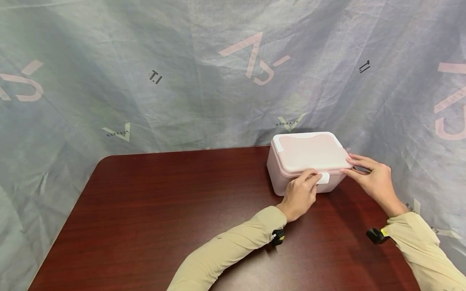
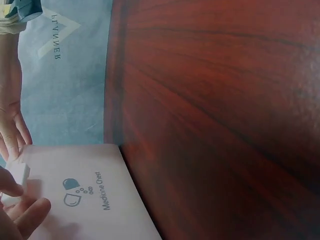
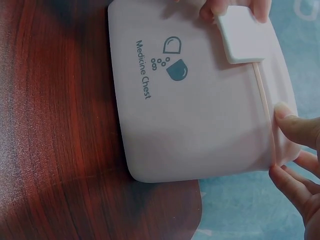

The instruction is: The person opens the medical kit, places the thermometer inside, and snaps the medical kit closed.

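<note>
A pale pink medicine chest with a white-edged lid stands closed on the table. Its front bears a capsule drawing and the words "Medicine Chest". My left hand is at the middle of the front, pinching the white latch by its side with thumb and fingers. At the right front corner, my right hand holds the edge of the lid. Its thumb lies on the lid and its fingertips reach the seam around the corner.
The dark red wooden table stretches left and toward me. A grey printed cloth hangs close behind the chest and along the right side. Black wrist devices sit at both beige sleeves.
</note>
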Demonstrator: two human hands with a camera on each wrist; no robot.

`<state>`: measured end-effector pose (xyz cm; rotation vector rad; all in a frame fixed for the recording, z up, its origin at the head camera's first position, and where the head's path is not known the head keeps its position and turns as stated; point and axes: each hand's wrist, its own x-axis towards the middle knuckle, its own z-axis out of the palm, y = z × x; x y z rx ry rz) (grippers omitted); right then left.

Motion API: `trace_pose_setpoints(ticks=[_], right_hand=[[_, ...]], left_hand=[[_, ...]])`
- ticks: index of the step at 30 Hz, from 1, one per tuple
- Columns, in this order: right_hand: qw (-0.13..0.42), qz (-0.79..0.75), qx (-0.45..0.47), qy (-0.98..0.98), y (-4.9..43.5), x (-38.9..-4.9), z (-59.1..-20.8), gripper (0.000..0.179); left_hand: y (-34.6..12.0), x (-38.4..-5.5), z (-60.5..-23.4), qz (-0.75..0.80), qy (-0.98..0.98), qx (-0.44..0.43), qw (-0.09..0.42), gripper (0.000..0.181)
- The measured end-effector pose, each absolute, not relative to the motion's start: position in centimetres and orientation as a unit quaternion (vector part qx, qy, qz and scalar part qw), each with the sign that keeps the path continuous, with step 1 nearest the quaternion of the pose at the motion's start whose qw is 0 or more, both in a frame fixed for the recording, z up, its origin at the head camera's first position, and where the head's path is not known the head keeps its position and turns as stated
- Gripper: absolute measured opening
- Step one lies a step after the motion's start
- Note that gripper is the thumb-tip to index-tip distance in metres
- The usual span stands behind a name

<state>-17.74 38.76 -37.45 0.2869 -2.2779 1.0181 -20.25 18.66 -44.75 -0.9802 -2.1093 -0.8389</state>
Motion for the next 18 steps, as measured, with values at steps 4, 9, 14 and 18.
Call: trace_pose_setpoints(ticks=[4,9,14,18], right_hand=[[0.309,0.388,0.106,-0.862,38.75,-17.74,-37.42,0.037],[0.304,0.391,0.104,-0.862,38.78,-17.73,-37.16,0.036],[0.304,0.389,0.101,-0.864,38.74,-17.73,-36.91,0.037],[0.302,0.387,0.096,-0.866,38.67,-17.75,-36.74,0.037]], left_hand=[[18.69,-20.46,-44.86,-0.297,-0.806,-0.392,0.328,0.033],[18.69,-20.73,-44.87,-0.269,-0.808,-0.408,0.329,0.033],[18.61,-20.89,-44.69,-0.252,-0.807,-0.414,0.337,0.029],[18.49,-20.92,-44.48,-0.245,-0.808,-0.415,0.338,0.027]])
